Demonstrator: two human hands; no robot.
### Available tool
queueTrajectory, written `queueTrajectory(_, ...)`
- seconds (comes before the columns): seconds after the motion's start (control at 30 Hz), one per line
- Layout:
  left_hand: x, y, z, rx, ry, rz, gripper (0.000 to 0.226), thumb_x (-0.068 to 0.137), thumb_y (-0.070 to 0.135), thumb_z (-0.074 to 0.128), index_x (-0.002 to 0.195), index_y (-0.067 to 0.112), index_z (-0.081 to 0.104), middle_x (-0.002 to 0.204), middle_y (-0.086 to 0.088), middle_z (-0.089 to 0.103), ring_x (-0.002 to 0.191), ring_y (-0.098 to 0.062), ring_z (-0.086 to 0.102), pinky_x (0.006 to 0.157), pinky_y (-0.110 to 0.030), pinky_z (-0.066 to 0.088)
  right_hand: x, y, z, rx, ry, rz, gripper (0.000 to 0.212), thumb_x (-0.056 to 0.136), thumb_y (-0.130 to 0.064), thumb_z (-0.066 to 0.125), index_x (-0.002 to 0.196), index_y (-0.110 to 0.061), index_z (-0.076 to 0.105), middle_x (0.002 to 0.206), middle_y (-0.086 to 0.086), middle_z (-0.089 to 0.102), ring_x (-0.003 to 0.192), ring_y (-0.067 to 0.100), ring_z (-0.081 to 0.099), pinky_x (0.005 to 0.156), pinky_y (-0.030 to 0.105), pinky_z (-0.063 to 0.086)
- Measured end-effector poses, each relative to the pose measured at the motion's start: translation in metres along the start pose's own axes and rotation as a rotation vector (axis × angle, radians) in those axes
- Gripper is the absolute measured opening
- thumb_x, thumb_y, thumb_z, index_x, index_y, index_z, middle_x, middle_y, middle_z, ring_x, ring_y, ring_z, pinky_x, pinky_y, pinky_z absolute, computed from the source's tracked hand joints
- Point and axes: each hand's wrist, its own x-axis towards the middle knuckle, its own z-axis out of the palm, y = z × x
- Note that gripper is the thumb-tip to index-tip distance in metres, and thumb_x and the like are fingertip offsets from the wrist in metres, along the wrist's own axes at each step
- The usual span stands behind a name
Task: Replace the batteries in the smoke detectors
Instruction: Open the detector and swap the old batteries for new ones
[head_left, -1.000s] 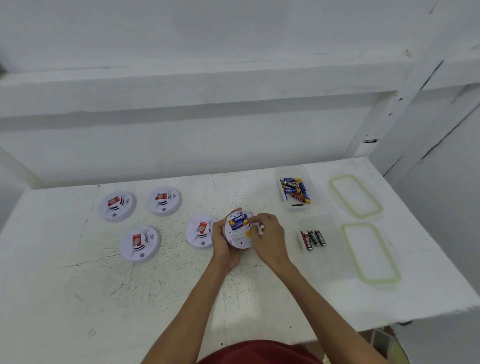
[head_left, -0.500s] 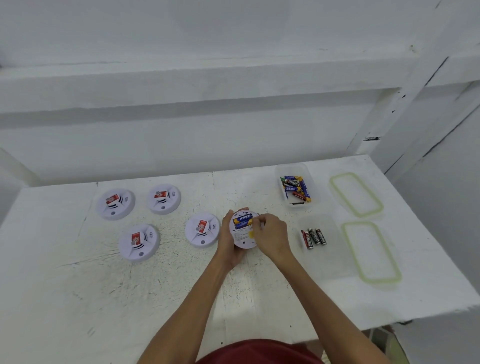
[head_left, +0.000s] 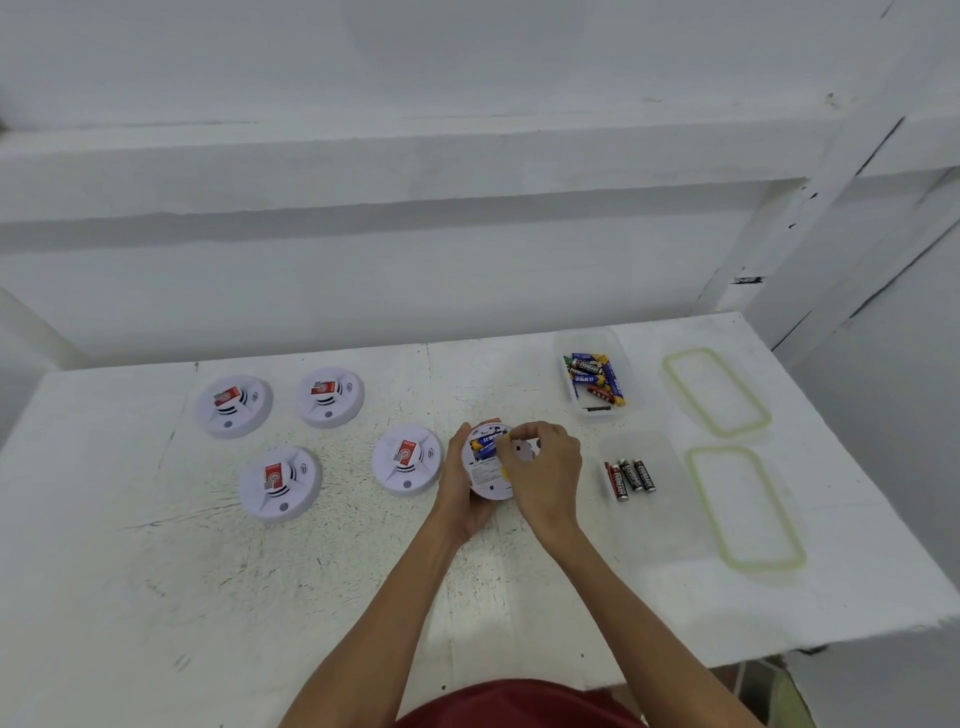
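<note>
Right half of the held smoke detector (head_left: 485, 467) is hidden under my right grip (head_left: 545, 470), so the far end of its battery bay can't be made out; label print on its back is too small to read. My torso is cut off at 6 o'clock, only a red garment edge shows. Left grip (head_left: 457, 483) cups the detector from 9 o'clock, thumb up along its rim, fingers wrapped underneath, holding it back-side up just above the worktop (head_left: 156, 571). Right grip comes in from 3 o'clock, knuckles up, fingers curled, thumb and forefinger pinching the yellow end of the blue battery (head_left: 483, 447) seated in the bay. Detector is round, white, with a pale label. It sits mid-worktop, at centre. Four more detectors lie face up toward 9 and 10 o'clock: nearest detector (head_left: 407, 458) just beside my left grip, front-left detector (head_left: 279, 482), far-left detector (head_left: 234, 405), far-middle detector (head_left: 329, 396), each with a red tag. At 1 o'clock a far tub (head_left: 631, 400) holds blue-yellow cells; at 3 o'clock a near tub (head_left: 670, 499) holds three black-red batteries (head_left: 629, 475). Two green-rimmed lids lie beyond them: far lid (head_left: 716, 392), near lid (head_left: 745, 506).
</note>
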Motion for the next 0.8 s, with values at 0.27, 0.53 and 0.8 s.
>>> queueTrajectory(0.27, -0.004, -0.004, 0.006, 0.022, -0.045, -0.016, 0.056, 0.107, 0.052, 0.033, 0.128, 0.01, 0.064, 0.112, -0.015, 0.075, 0.099, -0.027, 0.074, 0.081, -0.039, 0.062, 0.002, -0.006, -0.01, 0.186, 0.033, -0.046, 0.013, 0.084, -0.008, 0.073, 0.094, -0.015, 0.067, 0.09, -0.005, 0.07, 0.082, 0.002, 0.066, 0.067, 0.006, 0.048)
queueTrajectory(0.53, 0.003, -0.013, 0.007, -0.071, -0.143, -0.097, 0.061, 0.094, 0.058, 0.042, 0.113, 0.015, 0.08, 0.13, -0.021, 0.069, 0.109, -0.043, 0.071, 0.089, -0.058, 0.06, 0.028, 0.014, -0.082, 0.198, 0.183, -0.049, 0.015, 0.089, -0.011, 0.068, 0.103, -0.018, 0.067, 0.087, -0.004, 0.072, 0.075, 0.004, 0.069, 0.065, 0.014, 0.052)
queueTrajectory(0.8, -0.002, -0.013, 0.009, -0.076, -0.23, -0.083, 0.077, 0.053, 0.042, 0.098, 0.119, 0.009, 0.077, 0.131, -0.025, 0.067, 0.109, -0.049, 0.07, 0.09, -0.063, 0.056, 0.025, 0.076, -0.124, -0.061, 0.062, 0.084, 0.01, 0.082, -0.009, 0.076, 0.087, -0.017, 0.071, 0.078, -0.007, 0.071, 0.072, 0.01, 0.069, 0.061, 0.009, 0.049)
